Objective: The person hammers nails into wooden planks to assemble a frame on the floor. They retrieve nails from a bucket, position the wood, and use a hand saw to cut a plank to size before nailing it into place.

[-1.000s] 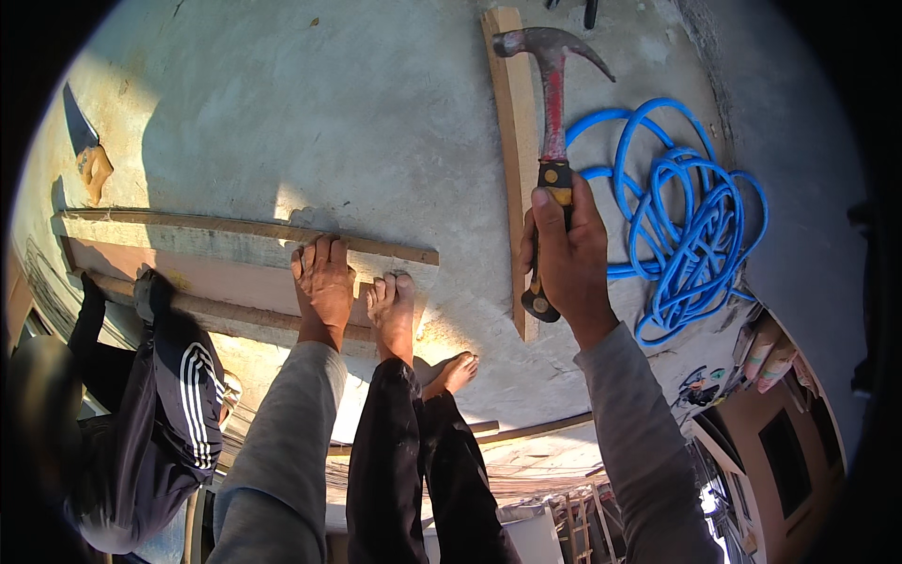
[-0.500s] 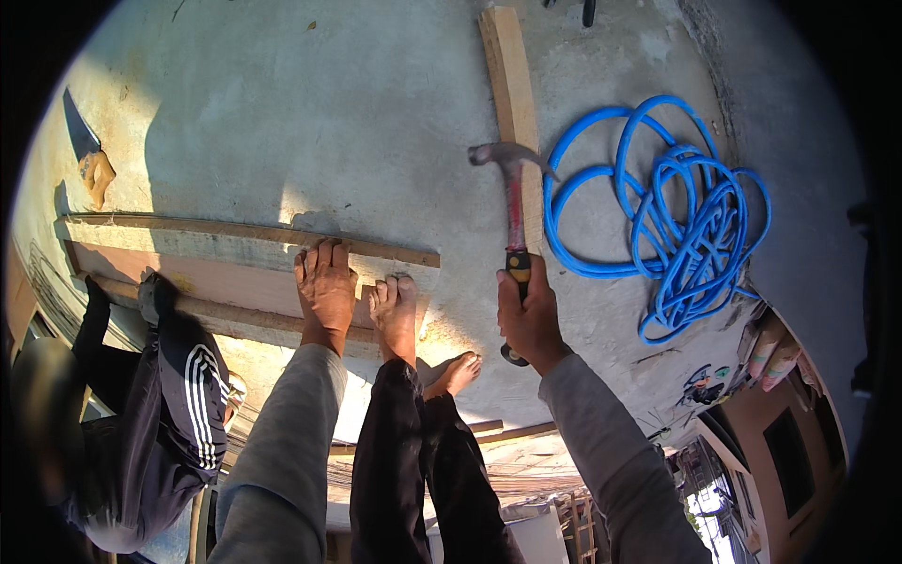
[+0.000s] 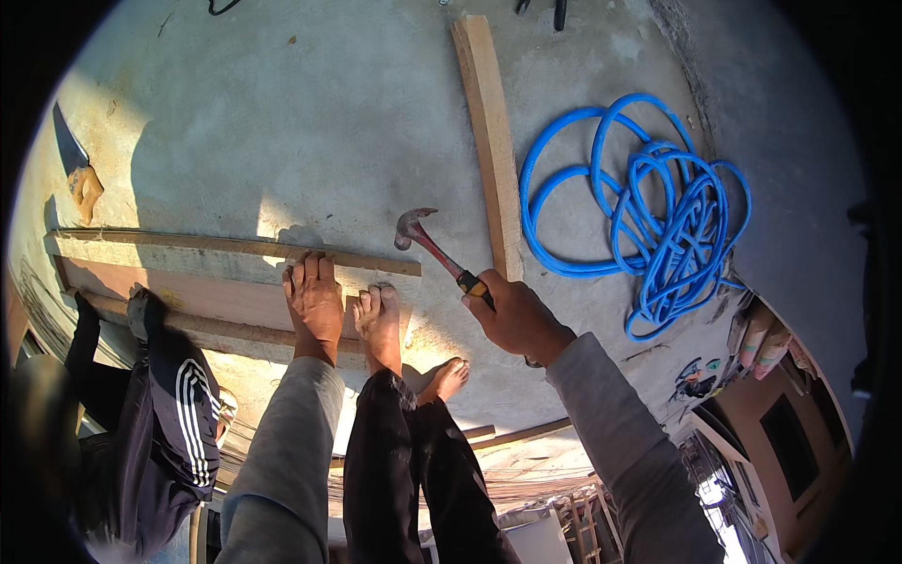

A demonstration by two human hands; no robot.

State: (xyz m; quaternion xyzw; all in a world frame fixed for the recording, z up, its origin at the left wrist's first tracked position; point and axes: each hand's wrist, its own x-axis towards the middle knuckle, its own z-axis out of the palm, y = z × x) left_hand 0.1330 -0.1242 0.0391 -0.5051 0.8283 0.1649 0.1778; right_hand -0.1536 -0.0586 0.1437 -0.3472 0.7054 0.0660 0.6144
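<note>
My left hand presses flat on a long wooden board that lies across the concrete floor, its fingers reaching the thin wooden strip along the board's far edge. My bare foot stands on the board right beside that hand. My right hand grips the handle of a claw hammer, whose head points up and left, just above the right end of the strip. A second bare foot rests on the concrete behind.
A wooden plank lies lengthwise at the top middle. A coil of blue hose lies to its right. A handsaw lies at the far left. Another person in dark clothing crouches at the lower left, a hand on the board.
My right hand has carried the hammer down and left, from beside the plank and hose to just right of my foot. The left hand has stayed on the board.
</note>
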